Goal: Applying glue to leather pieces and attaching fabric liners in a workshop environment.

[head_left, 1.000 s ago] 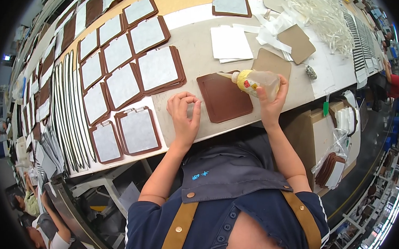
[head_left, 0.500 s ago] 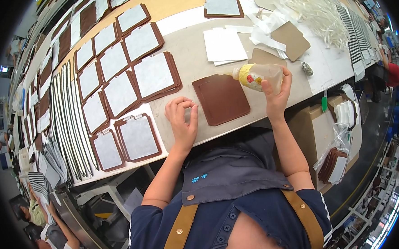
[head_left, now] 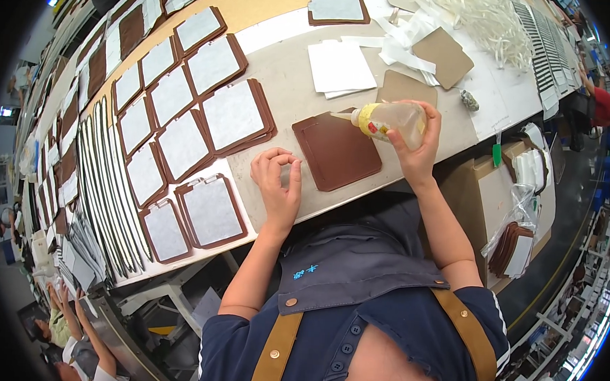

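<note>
A translucent squeeze bottle (head_left: 400, 121) with a yellow label is gripped in my right hand (head_left: 419, 152). It lies nearly sideways, its thin nozzle pointing left over the far edge of a brown leather-like panel (head_left: 338, 154). Whether any liquid leaves the tip is too small to tell. The panel lies flat on the table before me, with notched corners. Just left of it, my left hand (head_left: 275, 185) rests near the table edge, fingers curled in toward the thumb; nothing shows in them. It does not touch the panel.
Stacks of brown-edged panels with pale faces (head_left: 232, 114) fill the left side of the table. White sheets (head_left: 340, 67), tan boards (head_left: 443, 58) and a heap of white strips (head_left: 483, 24) lie beyond. Long dark-and-white strips (head_left: 108, 194) run along the far left. A cardboard box (head_left: 501, 194) stands at right.
My right hand has tilted the bottle and shifted it slightly, bringing the nozzle left over the panel's far edge. My left hand has hardly moved.
</note>
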